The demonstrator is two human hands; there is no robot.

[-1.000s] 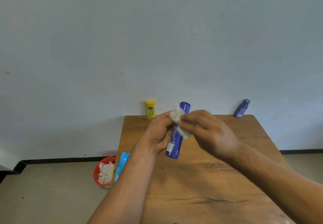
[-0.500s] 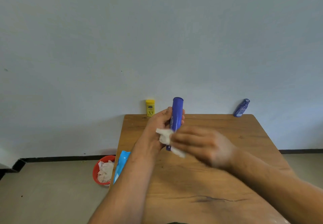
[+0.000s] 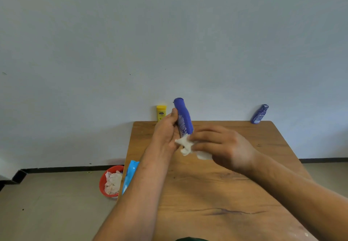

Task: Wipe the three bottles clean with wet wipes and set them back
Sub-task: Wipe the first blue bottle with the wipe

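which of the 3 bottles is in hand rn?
The tall blue bottle, gripped by the left hand. The yellow bottle and small blue bottle stand untouched at the table's far edge.

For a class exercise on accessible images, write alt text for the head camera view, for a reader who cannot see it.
Over a wooden table, a person's left hand holds a tall blue bottle upright while the right hand presses a white wet wipe to its lower part. A yellow bottle and a leaning dark blue bottle wait at the far edge.

The blue bottle's (image 3: pixel 183 117) lower end is hidden behind the wipe (image 3: pixel 186 144); its label print is unreadable.
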